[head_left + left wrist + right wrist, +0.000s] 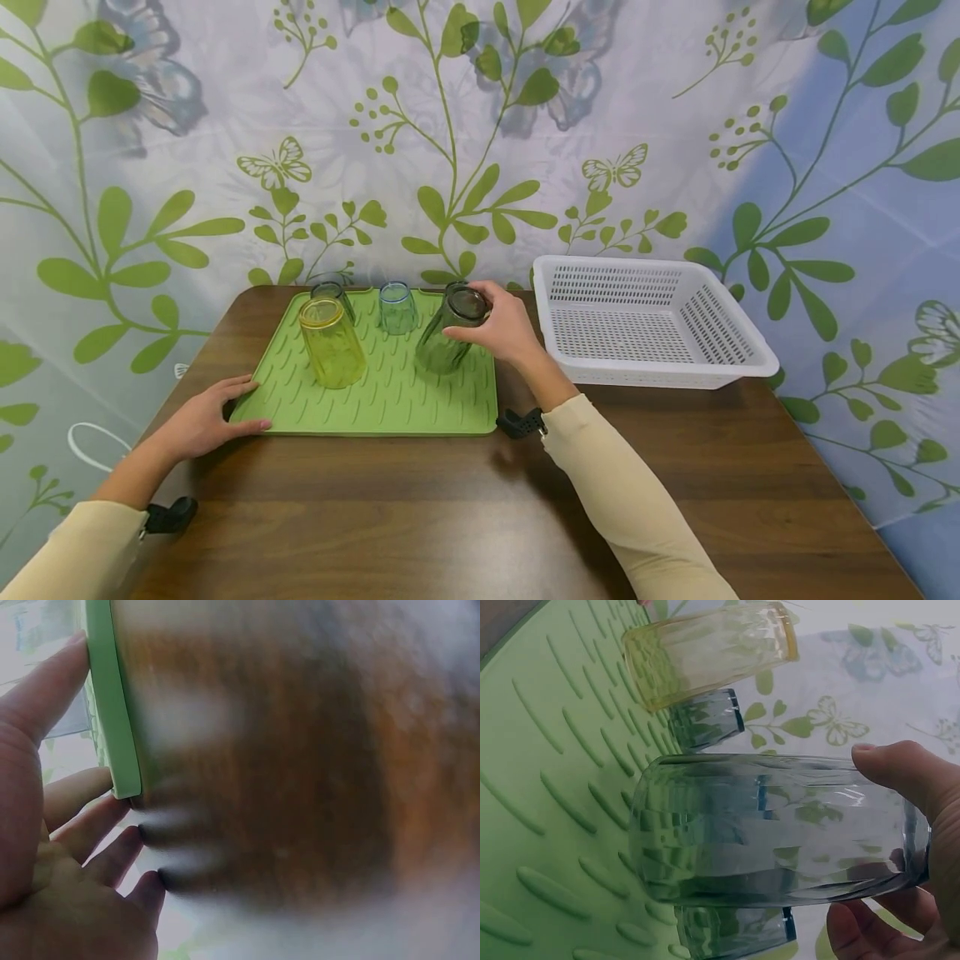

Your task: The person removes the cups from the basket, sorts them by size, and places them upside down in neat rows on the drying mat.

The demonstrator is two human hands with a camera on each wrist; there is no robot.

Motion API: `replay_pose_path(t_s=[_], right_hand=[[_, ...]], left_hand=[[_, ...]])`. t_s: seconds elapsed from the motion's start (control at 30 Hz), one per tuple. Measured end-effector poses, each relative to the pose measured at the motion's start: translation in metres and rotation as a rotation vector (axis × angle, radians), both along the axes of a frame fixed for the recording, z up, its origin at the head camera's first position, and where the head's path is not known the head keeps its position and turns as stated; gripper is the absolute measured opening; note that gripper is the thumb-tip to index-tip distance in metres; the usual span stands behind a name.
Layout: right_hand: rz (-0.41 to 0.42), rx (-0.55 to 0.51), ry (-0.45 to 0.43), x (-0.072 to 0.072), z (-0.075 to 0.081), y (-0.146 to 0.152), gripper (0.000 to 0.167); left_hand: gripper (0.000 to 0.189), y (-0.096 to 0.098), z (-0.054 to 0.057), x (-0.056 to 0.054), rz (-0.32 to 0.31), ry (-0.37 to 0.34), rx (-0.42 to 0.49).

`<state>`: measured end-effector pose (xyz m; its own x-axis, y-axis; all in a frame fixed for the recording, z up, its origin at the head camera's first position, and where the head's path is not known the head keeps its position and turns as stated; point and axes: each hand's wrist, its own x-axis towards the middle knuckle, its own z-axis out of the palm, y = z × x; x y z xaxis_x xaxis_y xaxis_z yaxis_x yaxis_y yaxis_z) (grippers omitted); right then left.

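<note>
My right hand (504, 323) grips a tall grey-green glass (442, 343) by its upper end, thumb on one side and fingers on the other. The glass is mouth down, its lower rim right at the green ribbed mat (405, 408). My left hand (206, 419) rests at the mat's front left corner, fingers extended, the thumb along the front edge. A tall yellow glass (332, 346) stands upside down on the mat's left half. Behind it is a small dark glass (330, 292), with a small blue-rimmed glass (397, 310) further right. Another small glass (735, 930) is partly hidden behind the held one.
A white perforated plastic basket (652, 373) stands on the brown wooden table (420, 517), right of the mat. A floral curtain (480, 167) hangs behind the table. A white cord (93, 429) loops at the left.
</note>
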<state>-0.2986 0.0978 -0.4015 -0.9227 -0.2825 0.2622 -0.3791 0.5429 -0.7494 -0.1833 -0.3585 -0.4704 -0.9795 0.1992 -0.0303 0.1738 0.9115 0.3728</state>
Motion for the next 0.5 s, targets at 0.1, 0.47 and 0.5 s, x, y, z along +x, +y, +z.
replay_pose_path(t_s=[0.1, 0.47, 0.5], right_hand=[[0.029, 0.003, 0.014, -0.001, 0.0, -0.005, 0.079], [0.087, 0.067, 0.042, -0.006, -0.003, -0.023, 0.082], [0.089, 0.072, 0.042, -0.006, -0.003, -0.024, 0.083]], left_hand=[[0.09, 0.0, -0.001, 0.0, -0.004, 0.0, 0.004], [0.09, -0.002, 0.0, 0.0, -0.003, -0.012, 0.007], [0.09, -0.001, 0.0, 0.0, -0.002, -0.014, 0.009]])
